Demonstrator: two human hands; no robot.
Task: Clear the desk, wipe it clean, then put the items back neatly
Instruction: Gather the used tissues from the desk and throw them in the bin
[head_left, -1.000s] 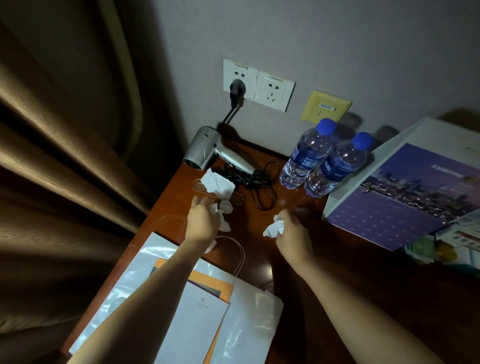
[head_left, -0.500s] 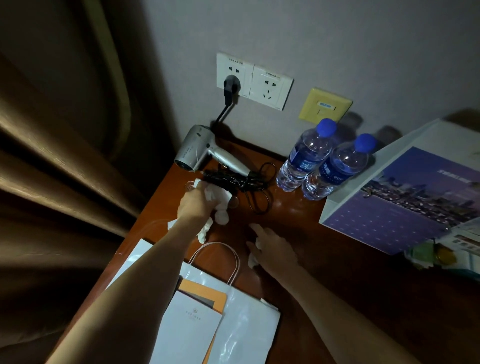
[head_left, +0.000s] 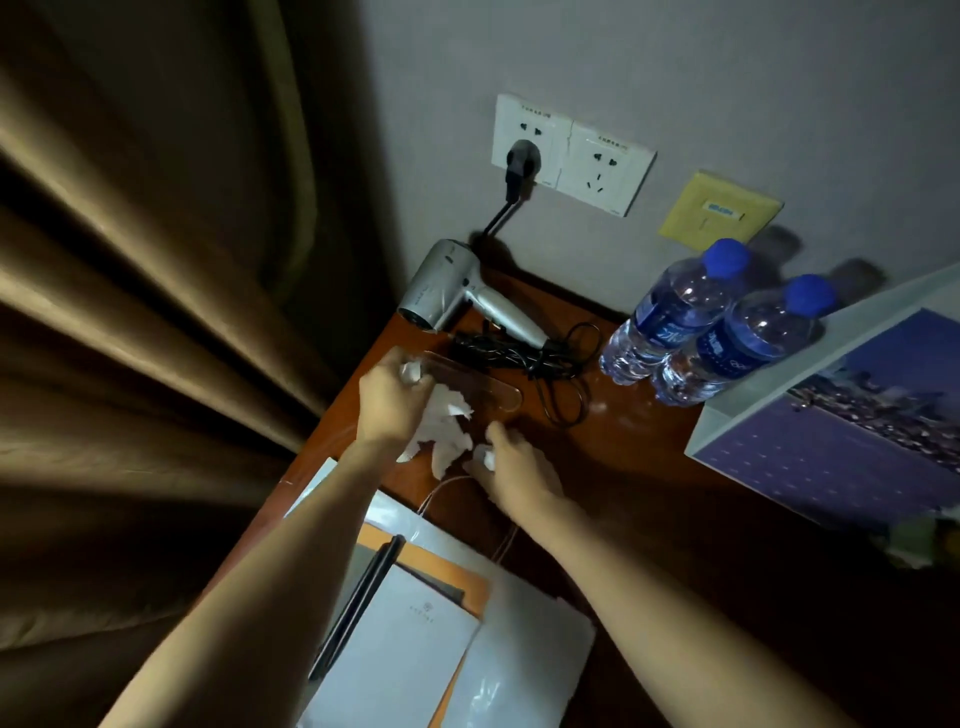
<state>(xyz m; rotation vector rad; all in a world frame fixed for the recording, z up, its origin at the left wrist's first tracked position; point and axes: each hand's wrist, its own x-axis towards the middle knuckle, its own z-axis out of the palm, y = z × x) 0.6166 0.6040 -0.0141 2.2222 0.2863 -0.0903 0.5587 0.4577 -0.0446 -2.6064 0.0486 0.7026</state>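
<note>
On the brown wooden desk (head_left: 649, 467), my left hand (head_left: 392, 402) grips a bunch of crumpled white tissues (head_left: 441, 431) that hang below its fingers. My right hand (head_left: 511, 470) sits just to the right of them and pinches a small tissue scrap (head_left: 485, 456). A clear plastic comb (head_left: 478, 382) lies just beyond both hands, partly hidden by the left hand. Behind it a silver hair dryer (head_left: 457, 301) lies with its black cord (head_left: 535, 358) bundled and plugged into the wall.
Two blue-capped water bottles (head_left: 701, 332) stand at the back. A large purple-printed box (head_left: 857, 415) fills the right side. A white paper bag with folders (head_left: 415, 639) lies near the front left edge. A brown curtain (head_left: 130, 312) hangs at the left.
My left hand has gathered the tissues by the comb and holds more of them. My right hand moved left toward it with its scrap.
</note>
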